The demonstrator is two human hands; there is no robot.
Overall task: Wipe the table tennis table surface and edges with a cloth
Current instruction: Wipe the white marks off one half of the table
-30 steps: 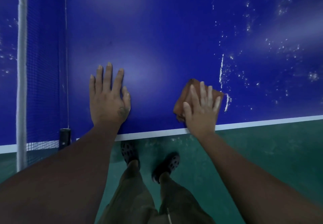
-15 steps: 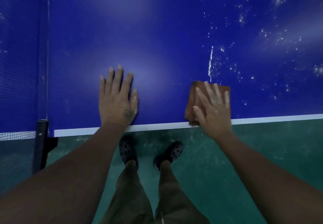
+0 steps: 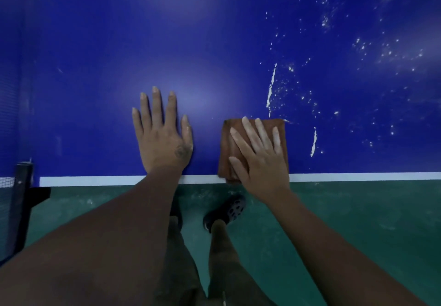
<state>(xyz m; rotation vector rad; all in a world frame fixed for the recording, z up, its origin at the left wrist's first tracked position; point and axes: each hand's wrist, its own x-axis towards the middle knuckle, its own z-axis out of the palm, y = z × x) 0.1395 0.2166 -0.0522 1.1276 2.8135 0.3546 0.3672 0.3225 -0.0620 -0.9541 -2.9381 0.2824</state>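
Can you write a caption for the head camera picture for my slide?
Right hand presses a brown cloth flat at the blue table's white edge line; left hand rests flat beside it.

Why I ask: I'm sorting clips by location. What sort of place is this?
Probably a table tennis room: a blue table with a white edge line, a black net post at its left, a green floor below.

The left forearm (image 3: 107,234) and right forearm (image 3: 334,246) reach forward side by side, the left hand (image 3: 162,136) lying palm down with straight, slightly spread fingers (image 3: 156,105), the right hand (image 3: 260,155) near it, also palm down, its straight fingers angled a little leftward.
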